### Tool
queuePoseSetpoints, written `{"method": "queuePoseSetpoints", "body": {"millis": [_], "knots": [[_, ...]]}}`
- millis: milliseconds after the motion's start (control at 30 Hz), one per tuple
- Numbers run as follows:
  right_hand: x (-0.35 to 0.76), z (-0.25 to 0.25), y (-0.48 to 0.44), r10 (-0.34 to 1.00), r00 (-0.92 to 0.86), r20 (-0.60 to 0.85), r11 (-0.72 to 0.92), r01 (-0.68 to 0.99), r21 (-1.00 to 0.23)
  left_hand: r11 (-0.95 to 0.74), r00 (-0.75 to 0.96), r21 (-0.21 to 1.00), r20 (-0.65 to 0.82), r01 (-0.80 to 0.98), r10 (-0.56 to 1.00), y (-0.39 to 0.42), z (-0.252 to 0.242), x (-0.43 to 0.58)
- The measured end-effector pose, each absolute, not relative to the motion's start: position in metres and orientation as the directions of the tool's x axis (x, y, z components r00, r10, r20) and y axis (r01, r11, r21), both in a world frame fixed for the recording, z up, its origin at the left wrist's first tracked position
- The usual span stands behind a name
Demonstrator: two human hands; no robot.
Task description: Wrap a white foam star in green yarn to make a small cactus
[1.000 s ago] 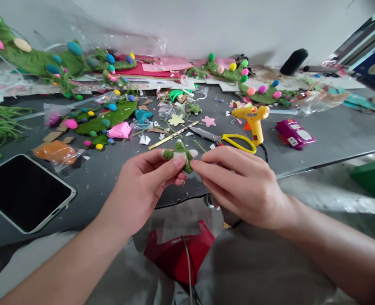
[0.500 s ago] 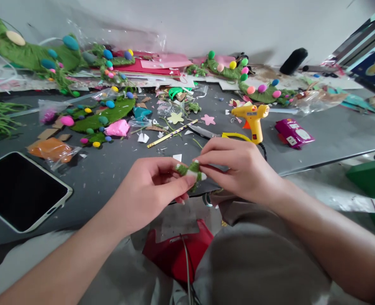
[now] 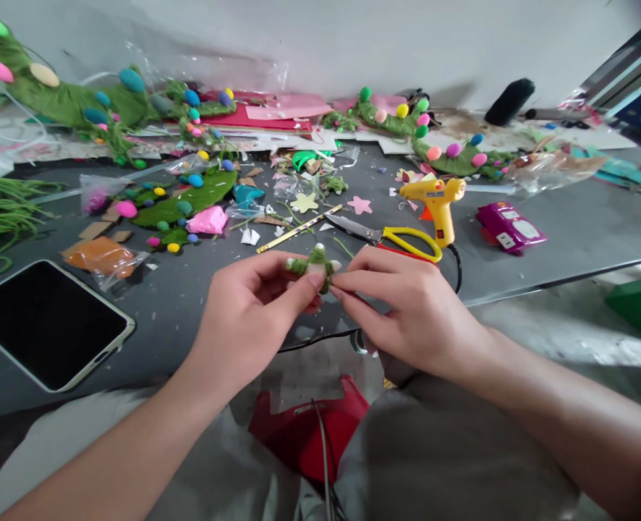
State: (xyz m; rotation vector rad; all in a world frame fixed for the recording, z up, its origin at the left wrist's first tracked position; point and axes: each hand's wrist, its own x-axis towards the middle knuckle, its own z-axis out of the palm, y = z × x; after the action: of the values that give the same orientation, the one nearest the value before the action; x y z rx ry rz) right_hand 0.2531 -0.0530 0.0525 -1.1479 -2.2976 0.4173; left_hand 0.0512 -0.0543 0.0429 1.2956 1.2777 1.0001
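Observation:
My left hand [image 3: 249, 311] is closed, pinching a small white star partly wrapped in green yarn [image 3: 319, 258] between thumb and fingers. White shows at its points and middle. My right hand [image 3: 407, 307] is closed too, its thumb and fingertips pinched at the star's lower right edge; whether a loose yarn end is between them I cannot make out. Just beyond the hands lie scissors [image 3: 412, 241] with yellow handles, blades pointing left. A patterned pencil [image 3: 299, 229], a pale yellow star [image 3: 304, 202] and a pink star [image 3: 360, 205] rest behind them.
A yellow glue gun [image 3: 440, 202] stands near a purple packet [image 3: 510, 228]. At left are a phone [image 3: 49, 325], an orange bag [image 3: 103, 257] and green yarn [image 3: 6, 217]. Green shapes with coloured balls [image 3: 184, 199] and paper scraps spread behind. The table's front edge runs below my hands.
The star has turned and shifted slightly left and up in my left hand. My right fingertips have gone from its top right to its lower right. More of the scissors' handles shows.

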Motion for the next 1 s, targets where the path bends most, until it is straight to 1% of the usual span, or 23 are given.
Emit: {"method": "queuePoseSetpoints", "body": {"millis": [100, 167, 200, 267, 300, 367, 467, 533, 600, 667, 733, 833, 900, 1000], "knots": [[0.256, 0.052, -0.05, 0.809, -0.491, 0.323, 0.584, 0.608, -0.538, 0.14, 0.147, 0.99, -0.138, -0.008, 0.98, -0.053, 0.043, 0.05], [0.258, 0.052, -0.047, 0.807, -0.51, 0.298, 0.578, 0.578, -0.576, 0.2, 0.256, 0.978, -0.177, -0.066, 0.95, -0.052, 0.044, 0.049], [0.26, 0.051, -0.045, 0.801, -0.528, 0.282, 0.578, 0.563, -0.59, 0.238, 0.328, 0.97, -0.208, -0.053, 0.922, -0.051, 0.044, 0.048], [0.263, 0.051, -0.043, 0.785, -0.571, 0.241, 0.583, 0.55, -0.598, 0.292, 0.442, 0.956, -0.278, 0.038, 0.853, -0.05, 0.045, 0.046], [0.264, 0.05, -0.042, 0.78, -0.584, 0.227, 0.587, 0.553, -0.592, 0.292, 0.468, 0.951, -0.305, 0.103, 0.829, -0.05, 0.045, 0.046], [0.266, 0.049, -0.04, 0.779, -0.586, 0.222, 0.595, 0.58, -0.557, 0.223, 0.455, 0.944, -0.314, 0.242, 0.833, -0.051, 0.043, 0.047], [0.266, 0.049, -0.041, 0.819, -0.532, 0.217, 0.561, 0.659, -0.501, 0.044, 0.358, 0.905, -0.211, 0.422, 0.91, -0.054, 0.037, 0.05], [0.264, 0.05, -0.042, 0.848, -0.5, 0.176, 0.513, 0.689, -0.512, -0.042, 0.281, 0.86, -0.12, 0.509, 0.952, -0.055, 0.034, 0.052], [0.26, 0.052, -0.045, 0.855, -0.499, 0.145, 0.489, 0.68, -0.547, -0.065, 0.224, 0.846, -0.065, 0.529, 0.972, -0.054, 0.032, 0.053], [0.257, 0.053, -0.049, 0.843, -0.518, 0.147, 0.501, 0.656, -0.564, -0.022, 0.189, 0.883, -0.076, 0.468, 0.979, -0.054, 0.032, 0.054], [0.254, 0.053, -0.052, 0.825, -0.537, 0.175, 0.535, 0.644, -0.547, 0.055, 0.164, 0.936, -0.118, 0.347, 0.979, -0.053, 0.034, 0.055], [0.252, 0.051, -0.055, 0.803, -0.552, 0.223, 0.58, 0.637, -0.508, 0.131, 0.152, 0.979, -0.155, 0.158, 0.976, -0.052, 0.037, 0.054], [0.253, 0.05, -0.054, 0.796, -0.553, 0.246, 0.59, 0.617, -0.521, 0.171, 0.183, 0.984, -0.176, 0.047, 0.967, -0.052, 0.038, 0.053], [0.255, 0.049, -0.05, 0.8, -0.55, 0.242, 0.571, 0.572, -0.588, 0.231, 0.271, 0.971, -0.206, -0.066, 0.94, -0.05, 0.037, 0.05]]}}
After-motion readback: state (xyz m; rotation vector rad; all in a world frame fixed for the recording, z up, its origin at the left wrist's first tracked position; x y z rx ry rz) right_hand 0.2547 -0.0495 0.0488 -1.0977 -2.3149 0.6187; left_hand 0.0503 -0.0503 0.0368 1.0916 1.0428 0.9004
